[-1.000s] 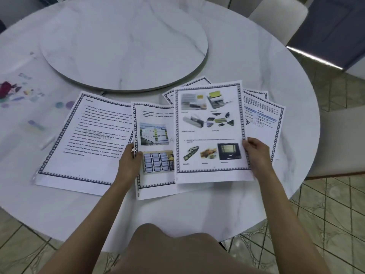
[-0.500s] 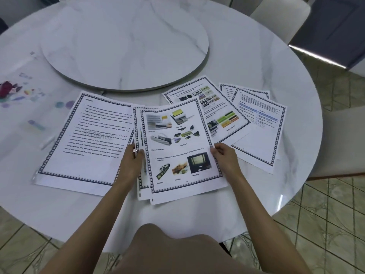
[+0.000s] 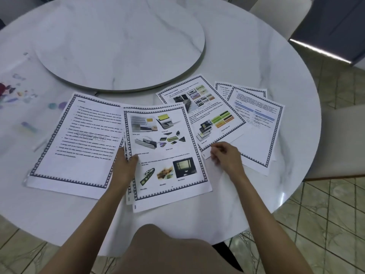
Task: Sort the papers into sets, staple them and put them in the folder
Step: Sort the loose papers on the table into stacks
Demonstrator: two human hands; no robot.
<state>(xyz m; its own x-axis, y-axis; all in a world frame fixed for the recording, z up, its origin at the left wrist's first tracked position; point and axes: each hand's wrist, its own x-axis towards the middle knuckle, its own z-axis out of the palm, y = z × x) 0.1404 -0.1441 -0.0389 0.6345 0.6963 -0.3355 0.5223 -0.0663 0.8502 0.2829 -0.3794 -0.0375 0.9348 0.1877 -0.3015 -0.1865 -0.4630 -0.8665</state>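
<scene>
1. The centre stack (image 3: pixel 166 153) lies at mid-frame near the table's near edge. Its top sheet is a bordered page of photos, and the edges of the sheets beneath are fanned out at its left and bottom.
2. The left hand (image 3: pixel 126 165) grips the stack's left edge. The thumb (image 3: pixel 135 158) is laid on the top sheet and the other fingers are curled at the fanned edges, clamped on the stack.
3. The right hand (image 3: pixel 227 155) is just right of the stack, with fingers loosely curled and slightly apart. The fingertips (image 3: pixel 214 152) are at the lower corner of the right picture sheet (image 3: pixel 205 109). They are blurred, so I cannot tell whether they pinch it or only touch it.
4. The right picture sheet is tilted, and its left edge is tucked under the stack's upper right corner.
5. The text sheet (image 3: pixel 79 143) lies left of centre. It is all print, and its right edge touches or slips under the stack.
6. The blue-banded sheet (image 3: pixel 256 123) lies at the right of the frame, partly under the right picture sheet. One more bordered sheet (image 3: pixel 223 89) peeks out behind it.
7. All the sheets lie flat on the white marble table (image 3: pixel 256 46).
8. The round turntable (image 3: pixel 118 42) sits at upper centre, just beyond the papers.
9. Coloured patches (image 3: pixel 11 91) show at the left edge, too blurred to identify.
10. A pale chair (image 3: pixel 276 14) stands at the upper right, and the floor tiles (image 3: pixel 325 214) show at the lower right.
</scene>
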